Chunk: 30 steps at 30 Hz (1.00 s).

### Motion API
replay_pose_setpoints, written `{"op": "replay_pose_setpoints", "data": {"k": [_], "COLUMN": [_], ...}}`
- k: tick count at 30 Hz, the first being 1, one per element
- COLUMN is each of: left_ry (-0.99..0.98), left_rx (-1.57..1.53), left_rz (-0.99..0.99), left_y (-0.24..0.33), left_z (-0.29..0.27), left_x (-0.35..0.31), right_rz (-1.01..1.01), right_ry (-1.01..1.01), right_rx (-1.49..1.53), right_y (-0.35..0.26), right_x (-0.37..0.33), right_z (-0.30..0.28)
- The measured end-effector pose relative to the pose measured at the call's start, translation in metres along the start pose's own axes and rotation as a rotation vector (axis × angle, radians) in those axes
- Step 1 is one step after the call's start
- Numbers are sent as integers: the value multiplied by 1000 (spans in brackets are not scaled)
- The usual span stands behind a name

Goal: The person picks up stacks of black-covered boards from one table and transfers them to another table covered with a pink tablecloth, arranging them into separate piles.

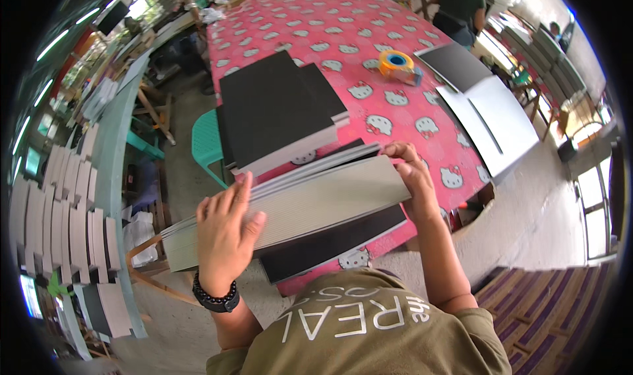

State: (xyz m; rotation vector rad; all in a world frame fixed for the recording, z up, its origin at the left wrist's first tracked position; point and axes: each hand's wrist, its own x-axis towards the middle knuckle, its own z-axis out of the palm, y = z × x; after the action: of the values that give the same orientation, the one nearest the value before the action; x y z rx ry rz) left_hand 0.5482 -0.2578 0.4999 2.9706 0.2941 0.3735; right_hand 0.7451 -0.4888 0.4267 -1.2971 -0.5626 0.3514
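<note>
A thick stack of cream and grey boards (323,202) stands tilted on its long edge at the near end of the table, its many sheet edges showing. My right hand (415,177) grips the stack's right end, with fingers curled over the top corner and thumb at the near side. Toward the other end, my left hand (227,233) lies against the edges with fingers stretched out and thumb apart. Beneath the stack, a black board (343,243) lies flat at the table's near edge. Just beyond it sits a pile of black-topped boards (273,104) with pale edges.
The table (316,5) wears a pink patterned cover. Rolls of tape (395,63) sit at its right, near grey and white sheets (488,118). A green stool (208,144) stands left of the table, stacked boards (72,210) farther left. Another person (458,9) is at the far right.
</note>
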Motion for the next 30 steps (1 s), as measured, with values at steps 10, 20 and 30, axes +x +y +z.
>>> {"op": "replay_pose_setpoints", "data": {"k": [10, 20, 30], "left_ry": [28, -86, -78], "left_rx": [66, -48, -91], "left_rz": [104, 25, 11], "left_y": [7, 17, 24], "left_z": [-9, -9, -6], "left_x": [-15, -24, -22], "right_rz": [132, -37, -19], "right_ry": [-153, -169, -132], "right_rx": [344, 28, 140], "right_y": [25, 83, 95], "right_x": [60, 92, 79], "right_z": [-2, 19, 20]}}
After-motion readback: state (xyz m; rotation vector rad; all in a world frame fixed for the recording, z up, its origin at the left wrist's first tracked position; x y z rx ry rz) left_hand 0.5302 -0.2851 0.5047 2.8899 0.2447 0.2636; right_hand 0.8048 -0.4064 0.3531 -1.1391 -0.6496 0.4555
